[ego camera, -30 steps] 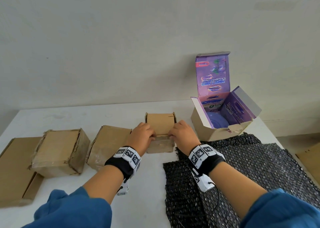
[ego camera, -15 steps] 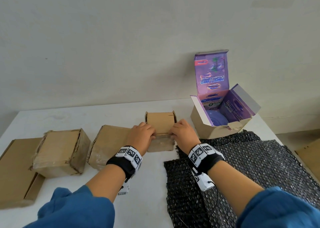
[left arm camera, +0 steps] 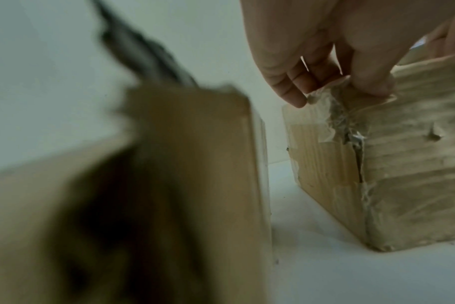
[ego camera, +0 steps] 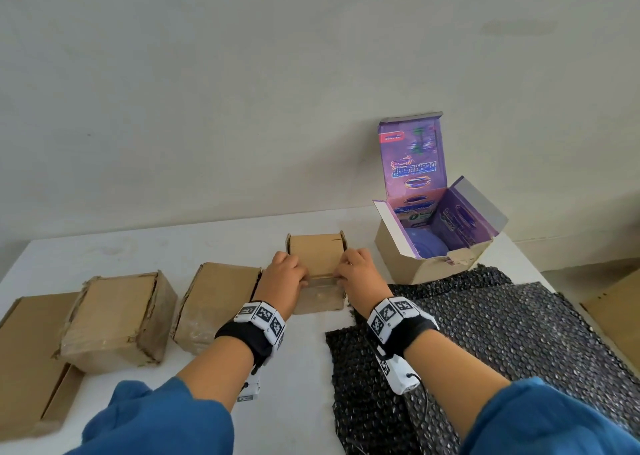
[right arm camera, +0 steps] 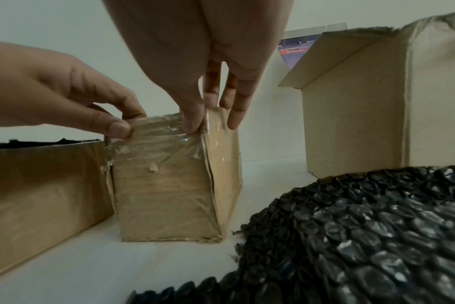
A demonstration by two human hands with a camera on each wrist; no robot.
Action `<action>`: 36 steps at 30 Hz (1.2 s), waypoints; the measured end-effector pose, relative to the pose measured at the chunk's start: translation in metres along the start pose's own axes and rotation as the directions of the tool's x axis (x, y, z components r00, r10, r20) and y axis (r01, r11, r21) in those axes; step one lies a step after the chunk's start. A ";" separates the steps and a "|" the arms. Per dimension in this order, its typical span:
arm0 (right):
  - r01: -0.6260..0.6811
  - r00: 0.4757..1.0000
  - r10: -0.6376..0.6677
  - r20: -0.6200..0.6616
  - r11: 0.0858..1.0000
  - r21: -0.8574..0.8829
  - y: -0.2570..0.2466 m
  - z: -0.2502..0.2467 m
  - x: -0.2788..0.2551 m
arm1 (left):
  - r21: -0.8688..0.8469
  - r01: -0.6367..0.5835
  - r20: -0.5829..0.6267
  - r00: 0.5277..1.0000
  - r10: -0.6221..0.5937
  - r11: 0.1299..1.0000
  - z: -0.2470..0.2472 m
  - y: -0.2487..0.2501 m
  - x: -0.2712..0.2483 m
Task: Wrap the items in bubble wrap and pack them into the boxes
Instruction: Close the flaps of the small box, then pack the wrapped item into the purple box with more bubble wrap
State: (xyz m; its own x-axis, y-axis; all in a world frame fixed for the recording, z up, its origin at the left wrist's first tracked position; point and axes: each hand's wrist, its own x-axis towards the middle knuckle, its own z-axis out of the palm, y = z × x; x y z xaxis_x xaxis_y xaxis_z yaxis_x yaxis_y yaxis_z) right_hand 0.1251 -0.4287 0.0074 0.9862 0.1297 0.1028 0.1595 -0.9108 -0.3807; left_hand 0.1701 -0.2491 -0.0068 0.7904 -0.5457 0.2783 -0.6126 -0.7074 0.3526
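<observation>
Small taped box (ego camera: pixel 317 274) + 2 closed cartons (ego camera: pixel 119 319) (ego camera: pixel 216 307) + flat box (ego camera: pixel 24 361): plain brown cardboard, clear glossy tape on the small one. Bubble wrap (ego camera: pixel 485 343): black w/ hex-ish bubble pattern; open box (ego camera: pixel 434 219): purple printed inside/lid, tan outside, blue-violet round item (ego camera: pixel 424 246) in it. Table (ego camera: pixel 145 246) white, wall (ego camera: pixel 277 73) off-white, sleeves (ego camera: pixel 159 420) blue, wristbands (ego camera: pixel 261 319) black w/ b&w square marker tags.
</observation>
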 end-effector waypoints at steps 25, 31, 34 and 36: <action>-0.316 0.891 0.255 0.376 0.942 0.110 0.164 -0.114 -0.133 | -0.141 0.328 0.238 0.927 -0.290 0.934 0.054 0.185 -0.012; -0.392 0.778 0.417 0.470 0.907 -0.156 0.239 -0.110 -0.185 | 0.092 0.653 0.339 0.689 -0.641 0.752 0.111 0.221 -0.025; -0.405 0.760 0.403 0.510 0.907 -0.112 0.252 -0.094 -0.205 | 0.131 0.761 0.322 0.573 -0.754 0.635 0.122 0.227 -0.034; -0.378 0.779 0.385 0.495 0.918 -0.119 0.253 -0.085 -0.213 | 0.145 0.807 0.290 0.519 -0.804 0.573 0.126 0.227 -0.038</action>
State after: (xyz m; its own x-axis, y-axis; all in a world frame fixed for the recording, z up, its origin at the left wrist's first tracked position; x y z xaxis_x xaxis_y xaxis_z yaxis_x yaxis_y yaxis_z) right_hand -0.0482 -0.7198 -0.0330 0.8514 -0.0558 -0.5216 -0.2318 -0.9320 -0.2787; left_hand 0.0017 -0.4457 -0.0492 0.9042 0.1549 -0.3981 0.2869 -0.9106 0.2973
